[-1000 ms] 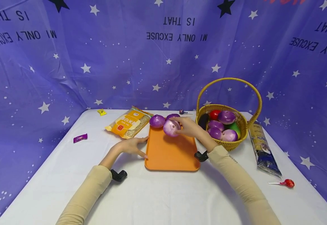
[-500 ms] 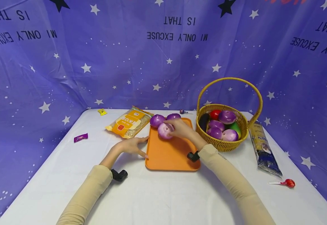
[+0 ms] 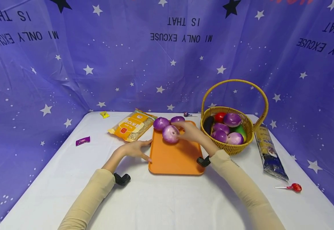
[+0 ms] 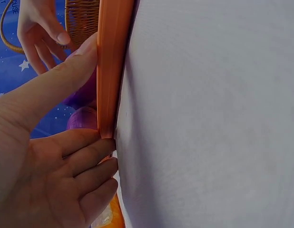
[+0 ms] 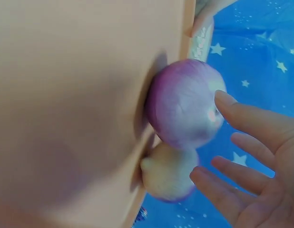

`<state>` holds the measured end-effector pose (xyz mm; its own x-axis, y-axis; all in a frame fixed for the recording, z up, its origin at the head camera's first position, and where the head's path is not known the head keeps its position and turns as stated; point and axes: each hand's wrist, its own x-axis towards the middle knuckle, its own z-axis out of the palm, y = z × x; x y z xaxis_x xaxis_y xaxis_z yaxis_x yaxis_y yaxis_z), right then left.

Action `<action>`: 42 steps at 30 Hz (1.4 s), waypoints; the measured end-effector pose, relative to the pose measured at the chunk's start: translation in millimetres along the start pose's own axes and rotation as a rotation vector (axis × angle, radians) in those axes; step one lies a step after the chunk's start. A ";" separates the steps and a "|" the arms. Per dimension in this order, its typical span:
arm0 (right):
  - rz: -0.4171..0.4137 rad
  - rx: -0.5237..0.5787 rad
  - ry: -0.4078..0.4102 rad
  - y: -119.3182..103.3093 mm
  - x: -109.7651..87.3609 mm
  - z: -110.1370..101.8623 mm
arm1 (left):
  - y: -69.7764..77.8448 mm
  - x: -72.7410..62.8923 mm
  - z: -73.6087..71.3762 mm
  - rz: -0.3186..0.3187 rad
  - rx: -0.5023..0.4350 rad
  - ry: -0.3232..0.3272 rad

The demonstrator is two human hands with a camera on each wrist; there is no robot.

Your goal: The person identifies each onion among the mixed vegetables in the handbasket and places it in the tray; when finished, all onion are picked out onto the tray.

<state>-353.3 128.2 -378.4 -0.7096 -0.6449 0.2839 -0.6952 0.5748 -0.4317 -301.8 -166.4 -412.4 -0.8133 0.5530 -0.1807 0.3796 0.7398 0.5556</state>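
Observation:
Three purple onions sit at the far end of an orange tray (image 3: pixel 175 159). The nearest onion (image 3: pixel 170 134) is paler and stands in front of a left onion (image 3: pixel 161 123) and a right onion (image 3: pixel 177 119). My right hand (image 3: pixel 190 131) is just right of the paler onion; in the right wrist view its spread fingers hold nothing, and the thumb tip is very close to that onion (image 5: pixel 185 104). My left hand (image 3: pixel 133 149) rests against the tray's left edge, thumb and fingers spread along the rim (image 4: pixel 109 71) in the left wrist view.
A wicker basket (image 3: pixel 231 149) with several vegetables stands right of the tray. A yellow grain bag (image 3: pixel 133 125) lies to the left, a dark blue packet (image 3: pixel 270 151) at far right. Wrapped candy (image 3: pixel 82 141) and a red lollipop (image 3: pixel 296 187) lie on the white table (image 3: pixel 155 204).
The right hand moved left with the paler onion, set it on the tray before the other two, then let go and drew slightly back to the right. The left hand stayed put.

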 end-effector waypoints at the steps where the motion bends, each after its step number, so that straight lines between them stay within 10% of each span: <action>1: -0.018 0.010 0.008 0.9 -2.3 -2.2 | 0.2 -0.1 -0.2 0.001 0.001 0.000; 25: 0.114 -0.228 0.042 40.8 -97.4 -125.1 | 2.9 -1.7 -0.5 0.000 0.001 -0.001; 42: 0.411 -0.215 -0.198 93.7 -93.0 -168.2 | 2.4 -0.5 -0.4 0.012 0.006 0.003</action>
<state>-371.9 326.8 -301.2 -0.9085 -0.4149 -0.0497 -0.3859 0.8786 -0.2812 -300.7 -165.1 -410.6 -0.8101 0.5606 -0.1715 0.3919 0.7354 0.5528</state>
